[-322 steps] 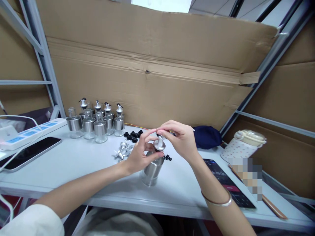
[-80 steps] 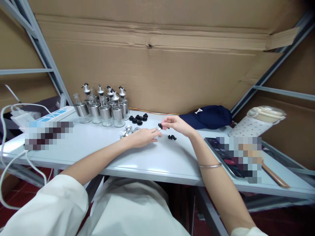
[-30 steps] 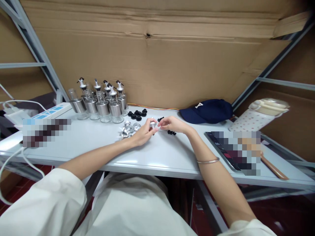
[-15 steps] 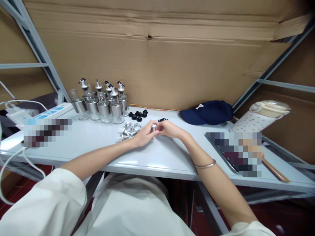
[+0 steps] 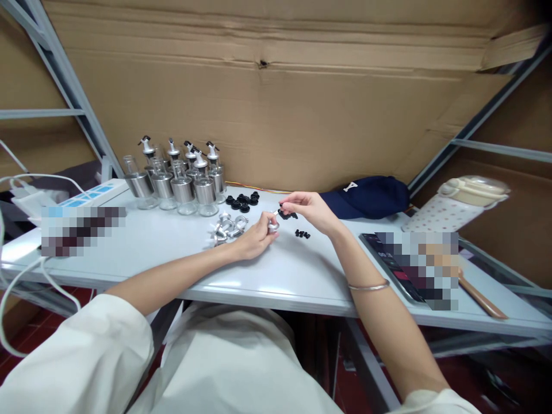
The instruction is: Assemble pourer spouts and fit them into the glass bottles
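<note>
We see a big brown cardboard wall [image 5: 276, 126] behind our white table [image 5: 150, 236]. Gray metal bars [image 5: 38, 114] stand on both sides. Light shines on the table, and the floor [image 5: 41, 322] is red.

Stretches as a flat white tabletop [image 5: 150, 241], bearing steel-banded glass bottles [image 5: 183, 190] at back left. Carries round black stoppers [image 5: 244, 207], silver-coloured pourer tops [image 5: 221, 234] and tiny black pieces [image 5: 301, 233] mid-table. Holds a navy cloth cap [image 5: 371, 196] and spotted white flask [image 5: 446, 208] at right.

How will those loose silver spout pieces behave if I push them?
Being round-rimmed, the silver spout pieces may wobble or roll. Their shiny finish might feel slippery, and, jumbled as they lie, several would probably shift together.
</note>
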`<state>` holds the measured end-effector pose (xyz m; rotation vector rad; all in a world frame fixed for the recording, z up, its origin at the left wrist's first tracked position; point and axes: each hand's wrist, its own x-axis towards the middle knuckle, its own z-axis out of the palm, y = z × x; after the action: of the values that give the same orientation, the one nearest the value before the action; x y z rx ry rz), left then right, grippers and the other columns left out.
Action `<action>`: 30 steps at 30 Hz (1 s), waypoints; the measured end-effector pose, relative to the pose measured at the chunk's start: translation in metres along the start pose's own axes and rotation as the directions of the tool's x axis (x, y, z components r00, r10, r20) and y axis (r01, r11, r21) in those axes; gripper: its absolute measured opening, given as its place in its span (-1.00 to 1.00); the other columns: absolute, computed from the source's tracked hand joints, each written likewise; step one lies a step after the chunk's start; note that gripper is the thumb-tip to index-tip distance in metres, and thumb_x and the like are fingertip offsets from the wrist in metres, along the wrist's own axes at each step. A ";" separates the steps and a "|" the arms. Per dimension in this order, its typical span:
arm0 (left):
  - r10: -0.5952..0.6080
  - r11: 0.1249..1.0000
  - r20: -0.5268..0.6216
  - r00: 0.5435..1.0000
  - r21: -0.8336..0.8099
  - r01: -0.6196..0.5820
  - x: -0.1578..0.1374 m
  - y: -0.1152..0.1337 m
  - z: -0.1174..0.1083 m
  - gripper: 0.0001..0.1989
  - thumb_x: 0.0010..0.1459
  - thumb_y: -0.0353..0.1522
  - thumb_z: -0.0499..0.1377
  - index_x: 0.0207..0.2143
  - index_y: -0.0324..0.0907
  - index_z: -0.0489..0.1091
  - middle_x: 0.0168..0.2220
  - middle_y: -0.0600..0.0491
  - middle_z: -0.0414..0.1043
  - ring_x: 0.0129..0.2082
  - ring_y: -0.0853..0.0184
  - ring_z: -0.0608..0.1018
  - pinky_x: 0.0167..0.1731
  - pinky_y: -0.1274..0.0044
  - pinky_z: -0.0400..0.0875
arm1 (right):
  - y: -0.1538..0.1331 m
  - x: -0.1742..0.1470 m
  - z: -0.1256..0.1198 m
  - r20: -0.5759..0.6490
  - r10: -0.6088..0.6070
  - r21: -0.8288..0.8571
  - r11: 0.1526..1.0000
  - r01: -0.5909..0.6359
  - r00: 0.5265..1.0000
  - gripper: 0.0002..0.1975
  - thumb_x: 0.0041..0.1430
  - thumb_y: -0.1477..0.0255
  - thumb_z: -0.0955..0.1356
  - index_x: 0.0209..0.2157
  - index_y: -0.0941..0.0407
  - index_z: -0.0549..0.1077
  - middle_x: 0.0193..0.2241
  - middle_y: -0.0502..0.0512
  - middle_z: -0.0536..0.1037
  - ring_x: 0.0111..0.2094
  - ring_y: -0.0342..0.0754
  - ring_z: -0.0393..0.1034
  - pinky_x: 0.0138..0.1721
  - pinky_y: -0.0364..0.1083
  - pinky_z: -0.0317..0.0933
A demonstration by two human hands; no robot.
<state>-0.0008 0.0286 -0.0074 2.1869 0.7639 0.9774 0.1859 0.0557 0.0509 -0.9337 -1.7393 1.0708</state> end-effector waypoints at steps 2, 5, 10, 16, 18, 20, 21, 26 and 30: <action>-0.019 0.999 -0.017 1.000 -0.035 0.018 0.000 -0.001 0.001 -0.80 0.15 -0.41 -0.02 -0.27 -0.09 -0.08 -0.34 0.15 0.08 -0.46 0.44 0.28 -0.35 0.50 0.27 | -0.002 -0.001 0.001 0.016 0.005 0.021 1.000 -0.005 1.000 -0.70 -0.15 0.24 0.48 -0.39 0.16 0.54 -0.53 0.02 0.52 -0.45 -0.14 0.37 -0.30 -0.08 0.24; -0.056 0.997 -0.042 0.998 -0.050 0.054 -0.001 0.000 0.002 -0.77 0.15 -0.40 -0.01 -0.29 -0.09 -0.11 -0.36 0.16 0.09 -0.48 0.45 0.28 -0.36 0.51 0.26 | -0.003 -0.001 0.002 0.054 0.012 0.019 1.000 -0.013 0.998 -0.68 -0.15 0.22 0.48 -0.40 0.17 0.54 -0.52 0.03 0.52 -0.45 -0.14 0.37 -0.29 -0.07 0.24; -0.076 0.995 -0.045 0.996 -0.070 0.073 -0.002 0.004 0.002 -0.74 0.13 -0.39 0.02 -0.31 -0.08 -0.13 -0.36 0.16 0.11 -0.52 0.48 0.26 -0.42 0.55 0.21 | -0.002 -0.001 0.005 0.103 0.018 0.005 1.000 -0.018 0.995 -0.68 -0.15 0.21 0.48 -0.42 0.18 0.51 -0.49 0.04 0.52 -0.45 -0.15 0.34 -0.28 -0.07 0.24; -0.075 0.993 -0.053 0.996 -0.093 0.070 -0.001 0.006 0.003 -0.71 0.12 -0.43 0.03 -0.31 -0.08 -0.14 -0.39 0.19 0.09 -0.54 0.50 0.24 -0.47 0.58 0.20 | -0.003 -0.002 0.008 0.108 0.016 0.024 1.000 -0.018 0.994 -0.69 -0.14 0.23 0.47 -0.44 0.19 0.50 -0.53 0.02 0.50 -0.46 -0.16 0.32 -0.29 -0.08 0.22; -0.061 0.994 -0.063 0.996 -0.097 0.054 -0.001 0.006 0.003 -0.68 0.12 -0.39 0.06 -0.33 -0.08 -0.15 -0.40 0.19 0.08 -0.55 0.51 0.22 -0.50 0.59 0.17 | -0.003 -0.003 0.008 0.109 0.016 0.037 0.999 -0.020 0.994 -0.71 -0.14 0.25 0.48 -0.45 0.19 0.51 -0.54 0.01 0.50 -0.46 -0.16 0.32 -0.30 -0.09 0.21; -0.050 0.994 -0.078 0.996 -0.103 0.041 -0.001 0.006 0.003 -0.64 0.11 -0.35 0.10 -0.34 -0.08 -0.15 -0.43 0.21 0.04 -0.54 0.51 0.19 -0.53 0.60 0.14 | -0.004 -0.003 0.008 0.110 0.019 0.048 0.999 -0.025 0.994 -0.73 -0.15 0.27 0.48 -0.45 0.19 0.52 -0.55 0.01 0.50 -0.47 -0.16 0.33 -0.32 -0.09 0.20; -0.047 0.994 -0.084 0.995 -0.106 0.038 -0.001 0.007 0.003 -0.63 0.10 -0.33 0.12 -0.34 -0.08 -0.15 -0.44 0.21 0.03 -0.55 0.50 0.18 -0.54 0.61 0.13 | -0.004 -0.003 0.008 0.110 0.022 0.051 0.998 -0.028 0.994 -0.74 -0.15 0.28 0.49 -0.45 0.18 0.53 -0.55 0.01 0.51 -0.47 -0.16 0.34 -0.32 -0.09 0.20; -0.051 0.993 -0.105 0.993 -0.111 0.039 -0.002 0.005 0.002 -0.69 0.13 -0.39 0.06 -0.33 -0.09 -0.14 -0.45 0.22 0.06 -0.57 0.53 0.19 -0.53 0.61 0.15 | -0.005 -0.003 0.008 0.107 0.030 0.037 0.999 -0.034 0.994 -0.74 -0.19 0.29 0.50 -0.45 0.17 0.56 -0.55 0.01 0.53 -0.45 -0.14 0.35 -0.28 -0.07 0.21; -0.056 0.994 -0.120 0.991 -0.103 0.044 -0.002 0.004 0.001 -0.72 0.12 -0.43 0.04 -0.33 -0.09 -0.12 -0.42 0.21 0.09 -0.57 0.54 0.22 -0.51 0.62 0.17 | -0.006 -0.003 0.008 0.089 0.030 0.033 0.999 -0.033 0.996 -0.73 -0.25 0.30 0.52 -0.46 0.15 0.57 -0.48 0.05 0.56 -0.40 -0.09 0.39 -0.22 -0.03 0.24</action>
<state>0.0000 0.0240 -0.0060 2.0278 0.8044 1.1085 0.1787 0.0491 0.0537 -0.9070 -1.7769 1.1749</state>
